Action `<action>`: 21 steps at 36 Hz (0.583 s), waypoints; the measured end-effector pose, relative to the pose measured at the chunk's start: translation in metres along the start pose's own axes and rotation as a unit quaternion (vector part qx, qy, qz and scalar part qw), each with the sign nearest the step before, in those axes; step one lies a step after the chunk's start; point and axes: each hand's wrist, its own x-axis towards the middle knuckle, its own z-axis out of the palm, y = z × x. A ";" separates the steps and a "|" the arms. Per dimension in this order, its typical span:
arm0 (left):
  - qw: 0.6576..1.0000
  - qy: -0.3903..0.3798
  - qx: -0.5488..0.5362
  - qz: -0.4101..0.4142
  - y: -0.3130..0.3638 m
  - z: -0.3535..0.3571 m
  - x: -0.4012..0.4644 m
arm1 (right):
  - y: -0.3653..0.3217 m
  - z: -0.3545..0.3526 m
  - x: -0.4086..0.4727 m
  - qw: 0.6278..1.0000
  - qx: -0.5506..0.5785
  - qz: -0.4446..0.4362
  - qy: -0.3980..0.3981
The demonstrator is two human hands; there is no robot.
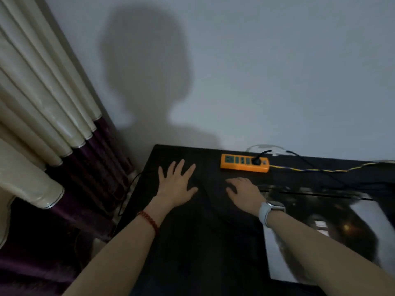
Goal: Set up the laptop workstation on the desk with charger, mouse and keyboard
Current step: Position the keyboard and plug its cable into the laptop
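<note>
My left hand (177, 184) lies flat on the dark desk top (203, 242), fingers spread, a red bead bracelet on its wrist. My right hand (243, 192) rests palm down a little to its right with fingers slightly curled, a white-strapped watch on the wrist, and nothing visibly in it. Behind the hands an orange power strip (244, 163) lies near the desk's back edge, with a black plug (255, 160) in one socket. A thin black cable (215, 212) crosses the desk between my hands. No laptop, mouse or keyboard can be made out.
A printed mat or sheet (320, 227) covers the right side of the desk. A yellow and blue cord (316, 169) runs right from the strip. Cream and purple curtains (49, 116) hang at the left. A plain wall stands behind the desk.
</note>
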 end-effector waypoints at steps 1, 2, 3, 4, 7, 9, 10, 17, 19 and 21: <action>1.000 0.018 -0.023 0.003 0.014 -0.013 -0.005 | 0.004 -0.015 -0.013 1.000 0.020 0.007 0.008; 0.998 0.036 -0.044 0.009 0.028 -0.026 -0.009 | 0.008 -0.029 -0.026 0.999 0.041 0.014 0.022; 0.996 0.055 -0.062 0.021 0.045 -0.039 -0.013 | 0.014 -0.044 -0.041 0.997 0.061 0.021 0.040; 0.994 0.074 -0.076 0.038 0.065 -0.051 -0.018 | 0.021 -0.059 -0.058 0.995 0.073 0.027 0.056; 0.980 0.124 -0.125 0.099 0.132 -0.080 -0.036 | 0.050 -0.101 -0.117 0.991 0.084 0.053 0.095; 0.966 0.140 -0.162 0.144 0.188 -0.090 -0.053 | 0.076 -0.125 -0.169 0.983 0.093 0.086 0.131; 0.960 0.141 -0.178 0.162 0.213 -0.093 -0.062 | 0.086 -0.134 -0.192 0.980 0.092 0.099 0.147; 0.907 0.089 -0.233 0.340 0.428 -0.072 -0.189 | 0.178 -0.175 -0.443 0.935 0.096 0.244 0.239; 0.884 0.068 -0.246 0.391 0.496 -0.057 -0.248 | 0.202 -0.174 -0.531 0.911 0.091 0.301 0.265; 0.855 0.044 -0.271 0.441 0.551 -0.040 -0.306 | 0.222 -0.168 -0.608 0.883 0.088 0.353 0.297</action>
